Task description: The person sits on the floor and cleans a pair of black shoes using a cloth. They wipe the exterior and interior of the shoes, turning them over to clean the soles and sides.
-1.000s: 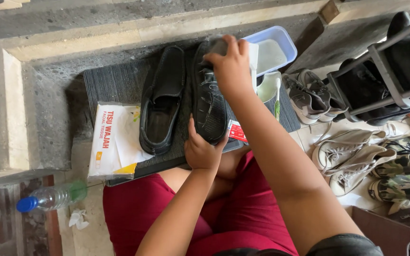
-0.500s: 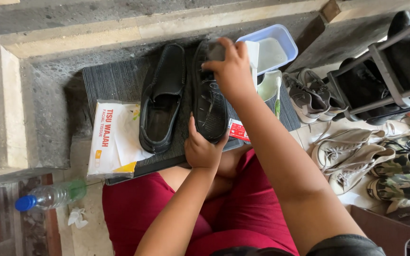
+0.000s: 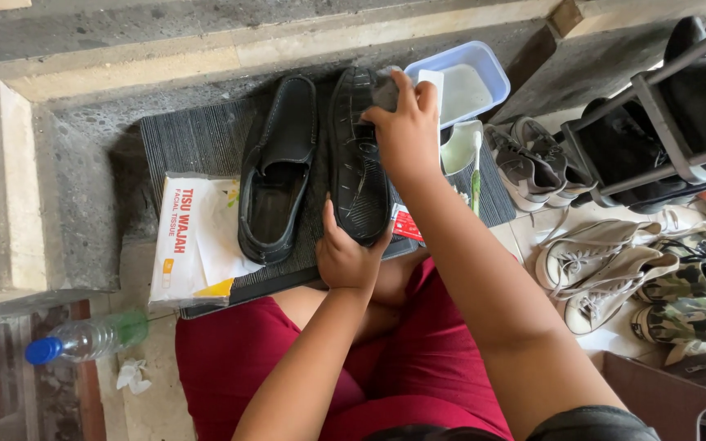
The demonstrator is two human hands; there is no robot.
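Note:
Two black loafers lie on a dark ribbed mat. One black shoe rests upright with its opening showing. The other black shoe is turned sole up. My left hand grips that upturned shoe at its heel end. My right hand presses a grey cloth against the sole near the toe. My legs in red shorts fill the lower middle.
A blue tub with whitish liquid stands beyond the shoes, a brush beside it. A white tissue pack lies at left, a plastic bottle lower left. Sneakers and a shoe rack crowd the right.
My right hand has slid with the cloth a little farther along the sole toward the toe. The left hand keeps its hold on the heel.

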